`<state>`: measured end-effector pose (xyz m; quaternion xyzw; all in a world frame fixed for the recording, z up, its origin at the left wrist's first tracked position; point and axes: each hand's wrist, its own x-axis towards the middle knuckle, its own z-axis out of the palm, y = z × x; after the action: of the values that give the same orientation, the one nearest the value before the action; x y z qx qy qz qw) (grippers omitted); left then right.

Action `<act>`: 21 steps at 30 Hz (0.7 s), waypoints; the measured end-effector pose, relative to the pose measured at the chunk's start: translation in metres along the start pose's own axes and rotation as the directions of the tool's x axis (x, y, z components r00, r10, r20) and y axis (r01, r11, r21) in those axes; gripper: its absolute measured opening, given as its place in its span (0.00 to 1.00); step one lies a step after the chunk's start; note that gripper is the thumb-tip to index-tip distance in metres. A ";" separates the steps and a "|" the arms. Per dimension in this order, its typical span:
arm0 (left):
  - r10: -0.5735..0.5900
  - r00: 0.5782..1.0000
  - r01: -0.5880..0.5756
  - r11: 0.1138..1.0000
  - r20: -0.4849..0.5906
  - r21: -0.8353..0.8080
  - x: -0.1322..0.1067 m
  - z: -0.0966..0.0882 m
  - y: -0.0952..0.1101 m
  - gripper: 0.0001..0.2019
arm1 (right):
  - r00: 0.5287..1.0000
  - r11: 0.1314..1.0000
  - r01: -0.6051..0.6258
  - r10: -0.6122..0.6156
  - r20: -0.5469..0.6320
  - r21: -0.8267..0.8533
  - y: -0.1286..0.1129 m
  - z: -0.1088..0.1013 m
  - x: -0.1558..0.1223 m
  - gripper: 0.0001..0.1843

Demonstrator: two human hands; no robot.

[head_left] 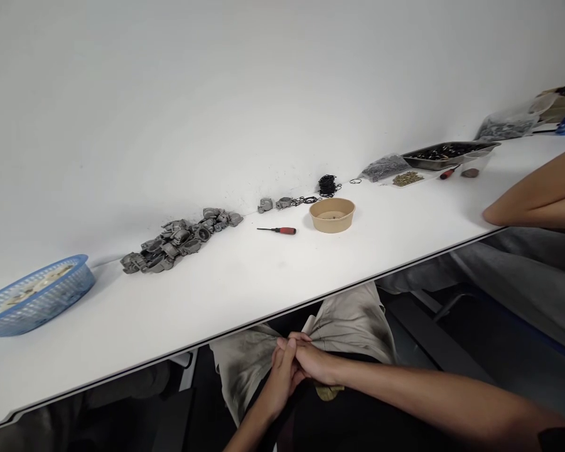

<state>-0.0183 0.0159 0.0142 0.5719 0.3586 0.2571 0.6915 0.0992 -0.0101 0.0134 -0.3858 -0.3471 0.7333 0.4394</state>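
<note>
In my lap, below the table's front edge, my left hand (281, 371) and my right hand (316, 362) are clasped together. Their fingers are closed around each other, and no object shows in either. On the table beyond them lies a screwdriver (287, 230) with a red handle, its shaft pointing left. To its right stands a tan round bowl (332, 224) with a few small pieces at the bottom. Left of the screwdriver is a heap of grey cast metal parts (179, 237). Two more grey parts (265, 204) sit near the wall beside black rings (328, 184).
A blue plastic basket (51, 307) with pale pieces stands at the far left. To the right are a bag of dark parts (385, 167), brass-coloured pieces (407, 179), a metal tray (435, 164), another screwdriver (447, 173) and a clear cup (475, 164). Another person's arm (532, 191) rests there.
</note>
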 end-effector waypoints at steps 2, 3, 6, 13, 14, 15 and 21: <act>-0.008 1.000 0.008 1.000 0.008 -0.021 0.000 0.000 0.000 0.32 | 1.000 1.000 0.003 -0.003 0.007 -0.005 -0.001 0.000 -0.001 0.30; -0.014 1.000 0.014 0.999 0.012 -0.033 0.001 0.000 -0.001 0.32 | 1.000 1.000 0.003 -0.003 0.007 -0.004 -0.001 0.001 -0.001 0.30; -0.012 1.000 0.012 0.999 0.007 -0.045 0.002 0.000 -0.002 0.32 | 1.000 1.000 0.000 0.000 -0.007 0.012 -0.001 0.001 -0.002 0.28; -0.016 0.999 0.019 0.998 0.051 -0.063 0.002 0.002 0.003 0.30 | 0.999 0.999 0.000 0.002 -0.033 0.037 -0.004 0.003 -0.002 0.26; -0.024 0.999 0.027 0.998 0.046 -0.062 0.002 0.002 0.003 0.29 | 0.999 0.999 -0.001 0.002 -0.032 0.032 -0.005 0.003 -0.003 0.26; -0.032 0.998 0.035 0.997 0.045 -0.068 0.002 0.003 0.004 0.29 | 1.000 1.000 -0.003 0.003 -0.031 0.030 -0.007 0.004 -0.004 0.26; -0.011 0.998 0.015 0.998 0.064 -0.058 0.001 0.003 0.005 0.30 | 0.999 0.998 -0.027 0.029 -0.041 0.050 -0.008 0.003 -0.006 0.25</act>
<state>-0.0155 0.0162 0.0189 0.5571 0.3323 0.2446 0.7207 0.1011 -0.0130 0.0231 -0.3951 -0.3142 0.7393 0.4456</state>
